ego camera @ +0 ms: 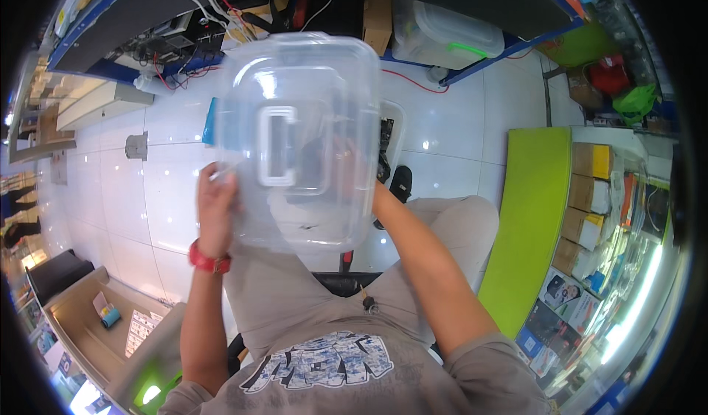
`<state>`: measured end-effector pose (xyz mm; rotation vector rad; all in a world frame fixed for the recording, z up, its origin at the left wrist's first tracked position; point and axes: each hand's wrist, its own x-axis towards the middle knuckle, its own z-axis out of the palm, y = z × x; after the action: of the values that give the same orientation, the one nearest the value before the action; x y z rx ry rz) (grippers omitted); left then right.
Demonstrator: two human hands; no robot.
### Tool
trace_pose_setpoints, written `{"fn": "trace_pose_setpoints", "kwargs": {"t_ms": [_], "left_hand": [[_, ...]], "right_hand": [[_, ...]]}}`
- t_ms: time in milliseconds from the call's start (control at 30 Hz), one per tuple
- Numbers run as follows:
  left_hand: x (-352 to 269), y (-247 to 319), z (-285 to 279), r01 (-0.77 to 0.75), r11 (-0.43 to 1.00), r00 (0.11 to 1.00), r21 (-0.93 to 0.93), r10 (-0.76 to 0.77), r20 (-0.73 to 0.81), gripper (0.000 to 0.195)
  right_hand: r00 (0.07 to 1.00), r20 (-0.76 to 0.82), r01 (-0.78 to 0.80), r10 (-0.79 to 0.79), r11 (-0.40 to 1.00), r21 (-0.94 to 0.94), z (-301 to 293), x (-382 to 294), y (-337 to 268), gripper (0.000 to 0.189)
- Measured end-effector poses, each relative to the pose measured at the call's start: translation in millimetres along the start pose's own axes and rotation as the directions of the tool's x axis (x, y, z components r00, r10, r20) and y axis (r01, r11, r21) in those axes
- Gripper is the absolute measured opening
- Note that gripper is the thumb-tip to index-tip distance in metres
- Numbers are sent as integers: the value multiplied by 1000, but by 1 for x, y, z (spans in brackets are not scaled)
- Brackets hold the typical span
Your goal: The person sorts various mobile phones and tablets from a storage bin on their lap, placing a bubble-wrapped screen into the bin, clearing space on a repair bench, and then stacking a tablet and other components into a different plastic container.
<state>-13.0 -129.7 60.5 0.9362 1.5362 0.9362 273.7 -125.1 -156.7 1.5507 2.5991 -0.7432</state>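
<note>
A clear plastic storage-box lid (pixel 301 221) with a white handle is raised above my lap, slightly blurred. My left hand (pixel 218 194) grips its left edge, thumb on top. Beneath the lid, seen hazily through the plastic, my right hand (pixel 345 160) reaches up from the right; how its fingers rest cannot be told. On the floor behind the lid, partly hidden, stands a whitish plastic tub (pixel 399 133) with dark items inside. A blue flat object (pixel 209 122) shows past the lid's left edge.
Ahead, cables and a closed clear storage box (pixel 448 36) with a green latch sit under a dark desk (pixel 475 3). A lime-green counter panel (pixel 525 216) stands at right, a beige cabinet (pixel 83 326) at lower left. My shoe (pixel 402 183) is beside the tub.
</note>
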Motion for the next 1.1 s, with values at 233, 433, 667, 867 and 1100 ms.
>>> {"fn": "trace_pose_setpoints", "kwargs": {"t_ms": [233, 433, 667, 867, 1100], "left_hand": [[51, -75, 77, 47, 983, 990, 178, -69, 124, 48], [49, -143, 125, -295, 475, 946, 829, 266, 185, 54], [53, -148, 116, -97, 714, 990, 694, 139, -5, 49], [59, -138, 116, -94, 759, 974, 644, 203, -97, 42], [59, -130, 118, -210, 833, 972, 512, 233, 21, 42]], "right_hand": [[444, -151, -446, 883, 364, 817, -62, -93, 42, 59], [520, 38, -645, 853, 362, 673, -25, -81, 6, 76], [449, 27, -655, 893, 308, 691, -22, -64, -20, 60], [438, 13, -637, 899, 300, 710, -24, -68, -15, 54], [343, -101, -481, 934, 267, 835, -32, -80, -13, 50]]}}
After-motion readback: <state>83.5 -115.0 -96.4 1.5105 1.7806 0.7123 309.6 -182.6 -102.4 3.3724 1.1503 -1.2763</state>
